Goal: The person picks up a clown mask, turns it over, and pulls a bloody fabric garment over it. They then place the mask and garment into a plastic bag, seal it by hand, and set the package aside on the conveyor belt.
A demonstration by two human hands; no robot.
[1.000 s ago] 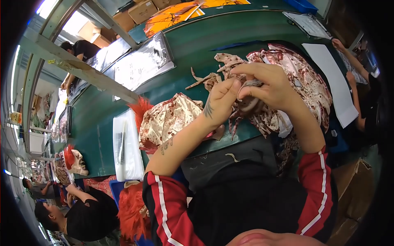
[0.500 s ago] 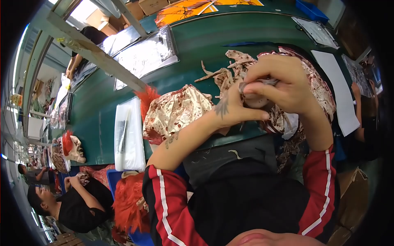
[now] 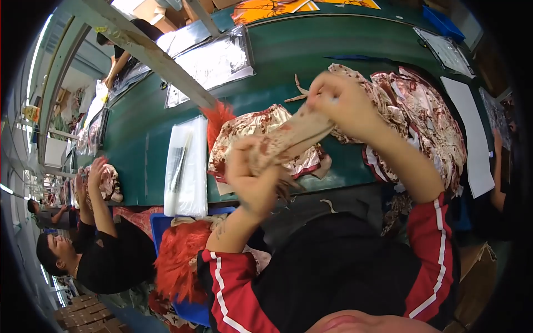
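Head view, items as seen.

Item 1: my left hand, centre of the frame, fingers clenched round the lower end of a strip of blood-spattered cloth. Thin, limp, cream-coloured fabric with red-brown blotches.

Item 2: my right hand, upper centre, fingers pinched on the upper end of the same strip, which runs taut and slanted between both hands, above the table edge.

Item 3: green table, smooth, matt, filling the upper half of the frame.

Item 4: spattered costume piece with red fringe, crumpled, lying on the table directly behind the strip and partly hidden by it and by my left hand.

Item 5: larger heap of the same spattered, glossy fabric, right of centre, partly covered by my right forearm.

Item 6: clear plastic bag, flat, oblong, left of centre, dark slim contents inside.

Item 7: white sheet of paper, right edge.

Item 8: orange-red wig, shaggy, lower left, beside my red-and-white-striped sleeve.

Item 9: a co-worker in black, lower left, both hands raised on a mask-like object.
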